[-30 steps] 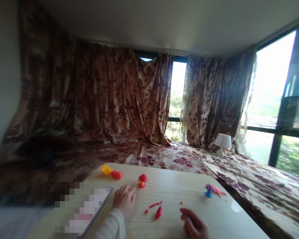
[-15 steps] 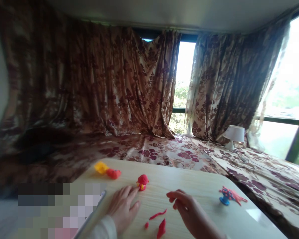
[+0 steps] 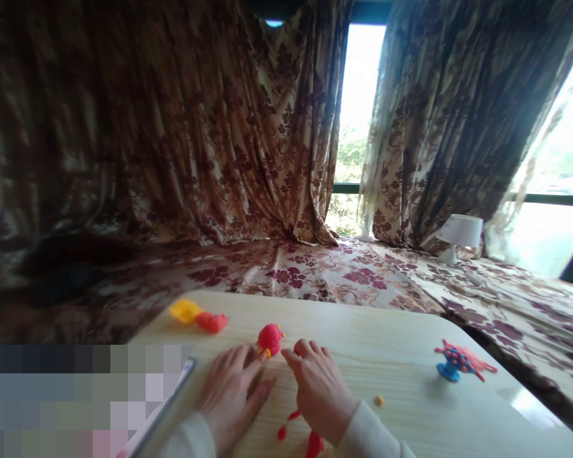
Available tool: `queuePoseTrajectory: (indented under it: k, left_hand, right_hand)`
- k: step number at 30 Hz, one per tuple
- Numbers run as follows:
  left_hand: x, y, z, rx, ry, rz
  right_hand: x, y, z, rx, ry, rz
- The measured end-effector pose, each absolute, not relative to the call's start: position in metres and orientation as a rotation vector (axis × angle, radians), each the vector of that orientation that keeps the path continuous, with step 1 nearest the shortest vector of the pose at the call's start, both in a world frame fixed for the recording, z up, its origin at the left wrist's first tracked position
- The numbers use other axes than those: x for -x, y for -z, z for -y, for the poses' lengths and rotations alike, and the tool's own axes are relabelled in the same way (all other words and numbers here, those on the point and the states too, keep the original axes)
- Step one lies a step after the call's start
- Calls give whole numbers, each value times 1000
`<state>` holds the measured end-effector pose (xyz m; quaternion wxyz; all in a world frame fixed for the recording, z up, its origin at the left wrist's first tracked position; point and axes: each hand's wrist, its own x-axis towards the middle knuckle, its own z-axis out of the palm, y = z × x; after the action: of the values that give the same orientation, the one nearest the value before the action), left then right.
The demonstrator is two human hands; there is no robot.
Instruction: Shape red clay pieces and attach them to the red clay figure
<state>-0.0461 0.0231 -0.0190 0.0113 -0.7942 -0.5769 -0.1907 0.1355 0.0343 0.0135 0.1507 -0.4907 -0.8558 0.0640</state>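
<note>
A small red clay figure [image 3: 269,339] with yellow bits stands on the pale wooden table [image 3: 391,356]. My left hand [image 3: 232,394] lies flat on the table just left of and below it, fingers stretched toward it. My right hand [image 3: 319,388] rests beside it on the right, fingers spread, fingertips close to the figure. Neither hand holds anything that I can see. Red clay scraps [image 3: 314,444] lie under my right wrist, and a tiny yellow clay bit [image 3: 379,400] sits to the right.
A yellow clay lump [image 3: 185,310] and an orange-red one [image 3: 212,322] lie at the table's far left. A blue and red clay piece [image 3: 458,363] stands at the right. A tablet [image 3: 167,407] lies at the left edge. Beyond are a patterned bedspread, curtains and a white lamp [image 3: 459,234].
My right hand has moved left and forward from the table's right side to beside the red figure. The camera has tilted down and closer. My left hand has barely shifted.
</note>
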Motion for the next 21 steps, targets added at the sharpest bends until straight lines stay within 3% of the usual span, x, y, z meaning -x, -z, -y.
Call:
queuePoseTrajectory:
  k: [21]
  left_hand:
    - [46, 18, -23, 2509, 564, 1838]
  right_hand:
    - [-125, -11, -44, 1380, 23, 2601]
